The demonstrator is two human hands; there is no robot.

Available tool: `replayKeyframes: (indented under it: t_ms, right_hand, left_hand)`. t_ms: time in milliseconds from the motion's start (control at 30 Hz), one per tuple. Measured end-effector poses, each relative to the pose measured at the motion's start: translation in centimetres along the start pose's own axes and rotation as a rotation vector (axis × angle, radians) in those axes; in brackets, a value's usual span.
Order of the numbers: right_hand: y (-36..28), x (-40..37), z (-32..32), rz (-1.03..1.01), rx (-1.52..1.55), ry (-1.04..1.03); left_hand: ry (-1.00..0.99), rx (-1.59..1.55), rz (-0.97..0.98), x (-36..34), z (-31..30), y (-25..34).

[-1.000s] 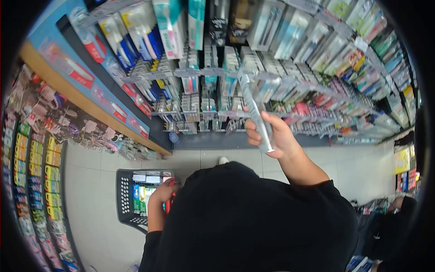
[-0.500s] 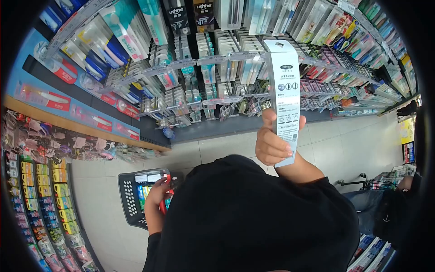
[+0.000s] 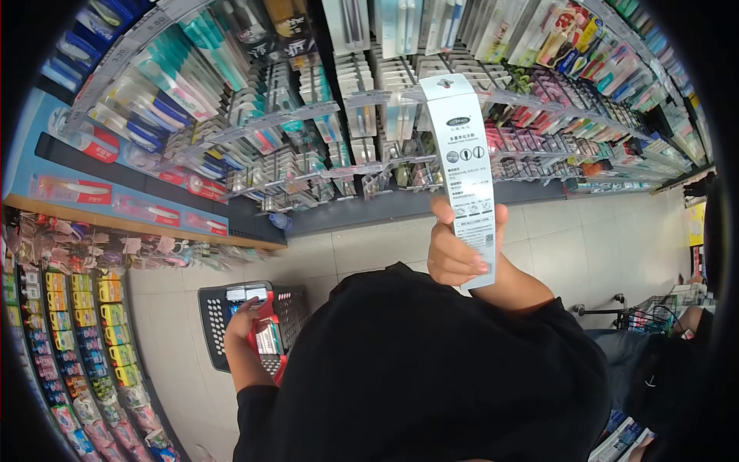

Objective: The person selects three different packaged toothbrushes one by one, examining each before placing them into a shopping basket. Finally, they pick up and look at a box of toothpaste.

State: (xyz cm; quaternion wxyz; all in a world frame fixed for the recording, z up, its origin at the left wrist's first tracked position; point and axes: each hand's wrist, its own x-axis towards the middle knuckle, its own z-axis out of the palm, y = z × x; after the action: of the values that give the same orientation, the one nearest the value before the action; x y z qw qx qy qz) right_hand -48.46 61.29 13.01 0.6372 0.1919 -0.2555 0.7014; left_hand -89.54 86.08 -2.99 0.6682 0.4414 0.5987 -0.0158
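My right hand (image 3: 458, 250) pinches a long white toothbrush package (image 3: 466, 173) by its lower part, fingers on one side and thumb on the other. The package is held up, tilted slightly, in front of the shelf; its printed panel with text, round pictures and a small square code faces me. Down on the left, my left hand (image 3: 242, 319) is curled at the red handle of a dark grey shopping basket (image 3: 213, 327). Several boxed goods (image 3: 268, 339) lie inside the basket, partly hidden by the hand and handle.
Ahead rises a tall shelf (image 3: 308, 115) hung with toothbrush packs. A blue display ledge (image 3: 46, 154) juts out on the left, above racks of yellow and pink packs (image 3: 112, 339). At right, another person's leg (image 3: 623, 354) and a wire basket (image 3: 654, 308) stand on the tiled floor.
The toothbrush package has shifted left and tilted, its top leaning left. My left hand has moved left with the basket handle, uncovering more of the boxes inside. My view has turned slightly.
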Motion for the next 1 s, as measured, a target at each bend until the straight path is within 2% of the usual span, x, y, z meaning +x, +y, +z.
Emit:
replayKeyframes:
  t_ms: [100, 400, 700, 1000]
  right_hand:
    - [-0.6, -1.6, 0.6, -0.003, -0.068, 0.042]
    - [-2.0, -5.1, 2.1, -0.064, -0.037, 0.037]
    - [-3.2, -7.0, 2.4, -0.062, -0.018, 0.002]
    - [-4.7, -9.1, 2.9, -0.051, -0.038, 0.082]
  left_hand:
    - [-0.002, -0.095, 0.025, 0.2, 0.0, -0.3]
    - [0.01, -0.102, 0.029, -0.5, 0.9, -0.6]
    - [0.0, -0.051, 0.024, -2.5, 3.9, -2.0]
    - [-0.001, -0.013, -0.006, -3.8, 5.9, -2.2]
